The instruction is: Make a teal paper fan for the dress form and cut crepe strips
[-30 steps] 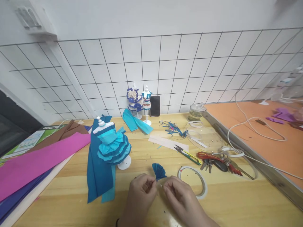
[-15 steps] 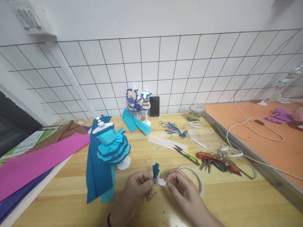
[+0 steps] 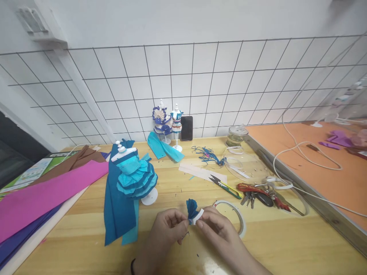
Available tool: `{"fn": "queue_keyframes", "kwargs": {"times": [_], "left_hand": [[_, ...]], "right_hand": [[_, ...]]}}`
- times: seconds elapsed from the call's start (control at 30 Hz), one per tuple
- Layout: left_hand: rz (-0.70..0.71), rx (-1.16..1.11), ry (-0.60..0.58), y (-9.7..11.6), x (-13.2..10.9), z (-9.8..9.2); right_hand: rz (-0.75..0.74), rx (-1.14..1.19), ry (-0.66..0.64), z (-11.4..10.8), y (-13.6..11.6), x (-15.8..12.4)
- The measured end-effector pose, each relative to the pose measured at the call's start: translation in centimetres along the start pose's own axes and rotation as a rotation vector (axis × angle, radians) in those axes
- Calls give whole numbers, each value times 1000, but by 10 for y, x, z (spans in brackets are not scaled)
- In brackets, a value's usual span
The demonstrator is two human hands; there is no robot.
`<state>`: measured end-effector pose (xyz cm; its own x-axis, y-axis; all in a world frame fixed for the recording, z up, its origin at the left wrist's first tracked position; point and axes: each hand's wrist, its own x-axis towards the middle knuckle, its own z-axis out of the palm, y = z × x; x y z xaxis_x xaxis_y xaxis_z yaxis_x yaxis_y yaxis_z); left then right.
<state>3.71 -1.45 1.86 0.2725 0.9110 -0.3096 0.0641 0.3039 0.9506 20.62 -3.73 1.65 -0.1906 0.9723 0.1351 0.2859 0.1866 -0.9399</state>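
My left hand [image 3: 172, 227] pinches the lower end of a small, dark blue pleated paper fan [image 3: 191, 208], whose folds spread upward. My right hand [image 3: 215, 225] holds a short white strip of tape [image 3: 198, 216] between thumb and forefinger. The strip's near end meets the base of the fan; whether it sticks there I cannot tell. A roll of tape [image 3: 242, 221] lies flat just beyond my right hand. To the left, a mini dress form [image 3: 136, 172] wears a layered turquoise and dark blue paper dress.
Thread snips [image 3: 226, 187] lie on a pale paper strip [image 3: 197, 171], with keys [image 3: 252, 199] to their right. Dark blue paper [image 3: 119, 214] and pink paper [image 3: 63, 185] spread out on the left. Along the wall stand two smaller dress forms, a phone [image 3: 187, 128] and a glass jar [image 3: 236, 136].
My right hand has moved the tape strip left against the fan's base, tilting the strip upward. The fan now shows wider and more spread. My left hand has barely moved.
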Motion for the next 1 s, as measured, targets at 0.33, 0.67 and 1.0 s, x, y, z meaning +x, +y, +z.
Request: {"fn": "queue_keyframes", "kwargs": {"times": [0.33, 0.67, 1.0], "left_hand": [[24, -13, -28, -3, 1, -1], [32, -43, -84, 1, -2, 0], [-4, -140, -75, 4, -3, -2]], "right_hand": [[-122, -2, 91, 1, 1, -8], [-67, 2, 26, 4, -1, -7], [-72, 109, -30, 2, -5, -4]]}}
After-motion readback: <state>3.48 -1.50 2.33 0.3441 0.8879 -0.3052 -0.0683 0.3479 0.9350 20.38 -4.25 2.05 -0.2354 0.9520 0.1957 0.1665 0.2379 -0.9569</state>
